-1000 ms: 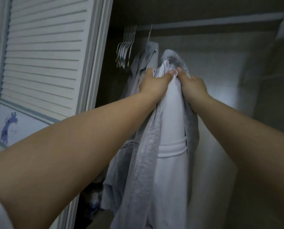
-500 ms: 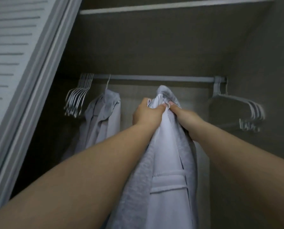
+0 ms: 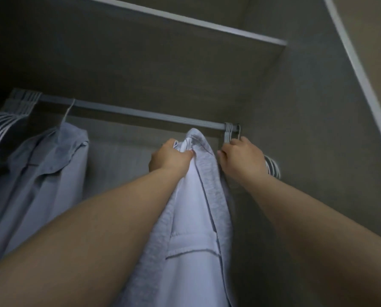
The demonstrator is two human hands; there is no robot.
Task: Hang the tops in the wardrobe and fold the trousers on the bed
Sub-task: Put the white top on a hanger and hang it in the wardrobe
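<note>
Place: a home, seen from inside a built-in wardrobe (image 3: 307, 151)
Walls: plain grey-brown panels at the back and the right side
Shelf: a fixed shelf (image 3: 185, 17) with a pale front edge spans the top
Rail: a grey hanging rail (image 3: 140, 113) runs under the shelf to the right wall
Hangers: bare white hangers (image 3: 5, 120) bunched at the rail's left end, a few more hangers (image 3: 229, 132) at its right end
Clothes: a pale blue shirt (image 3: 47, 169) hangs on the rail from a hanger

Dim grey wardrobe interior (image 3: 307, 151) (seen from below) with a shelf (image 3: 185, 18) above a horizontal rail (image 3: 140, 113).
</note>
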